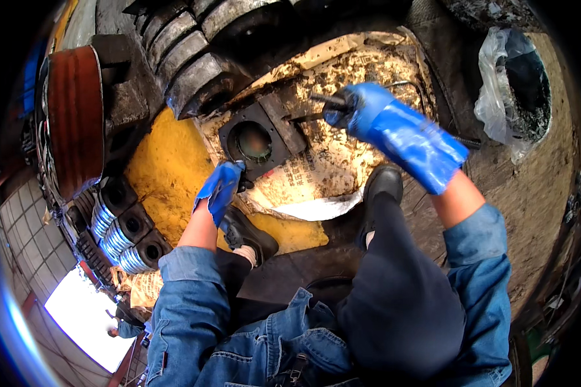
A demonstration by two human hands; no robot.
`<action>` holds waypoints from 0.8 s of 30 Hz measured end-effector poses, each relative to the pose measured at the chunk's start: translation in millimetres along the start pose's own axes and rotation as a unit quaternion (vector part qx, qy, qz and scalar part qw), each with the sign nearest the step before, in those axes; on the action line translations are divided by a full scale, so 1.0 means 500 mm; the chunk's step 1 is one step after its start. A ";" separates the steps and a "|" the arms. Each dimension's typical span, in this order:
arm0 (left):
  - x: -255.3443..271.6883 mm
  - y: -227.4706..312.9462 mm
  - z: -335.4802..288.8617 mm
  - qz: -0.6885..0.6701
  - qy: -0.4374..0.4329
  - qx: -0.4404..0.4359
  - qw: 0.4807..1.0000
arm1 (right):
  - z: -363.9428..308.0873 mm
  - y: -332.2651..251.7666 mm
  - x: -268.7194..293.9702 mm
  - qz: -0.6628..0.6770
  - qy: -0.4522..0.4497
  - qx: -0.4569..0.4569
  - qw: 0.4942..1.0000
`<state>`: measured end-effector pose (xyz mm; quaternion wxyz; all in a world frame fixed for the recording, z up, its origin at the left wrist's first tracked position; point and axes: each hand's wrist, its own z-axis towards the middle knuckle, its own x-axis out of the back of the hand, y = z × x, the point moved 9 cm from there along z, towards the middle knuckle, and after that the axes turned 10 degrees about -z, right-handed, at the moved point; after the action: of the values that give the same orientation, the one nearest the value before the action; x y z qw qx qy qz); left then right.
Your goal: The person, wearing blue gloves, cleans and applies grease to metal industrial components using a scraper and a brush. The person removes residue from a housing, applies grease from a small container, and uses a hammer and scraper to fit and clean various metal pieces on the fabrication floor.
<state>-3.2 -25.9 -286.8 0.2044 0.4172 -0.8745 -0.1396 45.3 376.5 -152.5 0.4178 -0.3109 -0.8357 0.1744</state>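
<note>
A dark square metal block with a large round bore lies on a grimy, oil-stained sack. A thick dark bar sits along its right side. My left hand, in a blue glove, grips the near left corner of the block; its fingertips are partly hidden. Over the sack, right of the block, my right hand in a blue glove is closed around a dark rod-like tool. A thin dark shaft points from this hand toward the bar. The tool's exact kind does not show.
Ribbed metal parts are heaped beyond the block. At far left stand a reddish-brown curved part and several bored blocks. A yellow board lies under the sack. At right is a plastic-lined container with dark contents.
</note>
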 end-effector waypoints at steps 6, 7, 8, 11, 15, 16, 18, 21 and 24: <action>0.004 -0.026 0.015 0.002 0.017 0.078 0.997 | 0.027 -0.019 -0.002 -0.021 -0.010 -0.057 0.998; 0.005 -0.018 0.018 0.006 0.018 0.073 0.997 | 0.033 -0.026 -0.007 -0.042 -0.020 -0.047 0.998; 0.006 -0.010 0.019 0.008 0.019 0.068 0.997 | 0.033 -0.012 -0.003 -0.037 -0.036 -0.074 0.996; -0.010 -0.007 -0.007 -0.013 0.040 0.078 0.996 | 0.002 -0.045 0.028 -0.004 -0.060 -0.077 0.995; -0.006 -0.005 0.016 -0.003 -0.007 0.059 0.998 | 0.059 -0.040 -0.013 -0.114 -0.069 -0.071 0.989; -0.006 -0.003 0.016 -0.007 -0.012 0.052 0.999 | 0.068 -0.038 -0.006 -0.163 -0.068 -0.046 0.983; -0.006 -0.006 0.019 -0.015 -0.004 0.045 0.999 | 0.093 0.023 -0.005 -0.116 -0.062 -0.084 0.988; 0.004 -0.019 0.017 -0.004 0.000 0.045 0.999 | 0.062 0.017 0.058 -0.141 -0.016 -0.038 0.989; -0.011 0.009 0.010 0.026 -0.015 0.037 0.999 | 0.044 0.046 0.040 0.035 0.148 0.110 0.982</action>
<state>-5.5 -18.3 -290.4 0.1795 0.3991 -0.8926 -0.1080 27.2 406.2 -166.5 0.5623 -0.3147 -0.7288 0.2316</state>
